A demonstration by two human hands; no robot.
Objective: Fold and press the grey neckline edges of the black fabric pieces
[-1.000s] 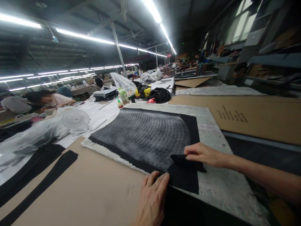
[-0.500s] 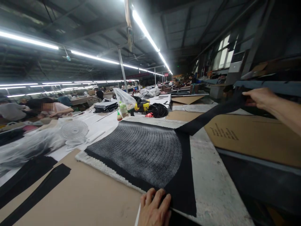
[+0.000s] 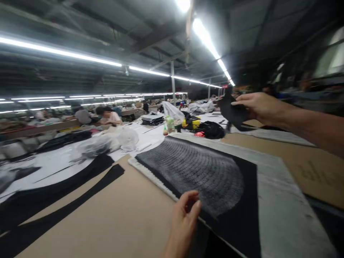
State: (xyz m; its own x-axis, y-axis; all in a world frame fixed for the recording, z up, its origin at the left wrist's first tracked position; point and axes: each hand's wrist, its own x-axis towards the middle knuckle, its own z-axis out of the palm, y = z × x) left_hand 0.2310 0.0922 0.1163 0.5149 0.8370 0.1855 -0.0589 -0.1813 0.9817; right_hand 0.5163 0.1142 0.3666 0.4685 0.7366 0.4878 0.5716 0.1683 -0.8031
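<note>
A black sheet with a grey textured, rounded patch (image 3: 199, 172) lies on a pale, worn board (image 3: 282, 208). My right hand (image 3: 260, 107) is raised past the sheet's far edge, its thumb and fingers closed on a black fabric strip (image 3: 232, 109). The strip hangs folded and blurred, apart from the sheet. Over the sheet's near edge hovers my left hand (image 3: 185, 218). Its fingers are loosely curved with a gap to the thumb, and nothing shows in them.
Long black fabric strips (image 3: 88, 193) lie on brown cardboard (image 3: 129, 215) at left. Behind the board are bottles (image 3: 170, 125), a yellow-and-black item (image 3: 191, 123), a black coiled bundle (image 3: 211, 129) and clear plastic (image 3: 107, 139). People sit at far tables; one wears a pale top (image 3: 115, 117).
The view has turned left. My right hand has drawn the strip off the sheet's far edge and swung it inward. My left hand has lifted off the sheet's near edge.
</note>
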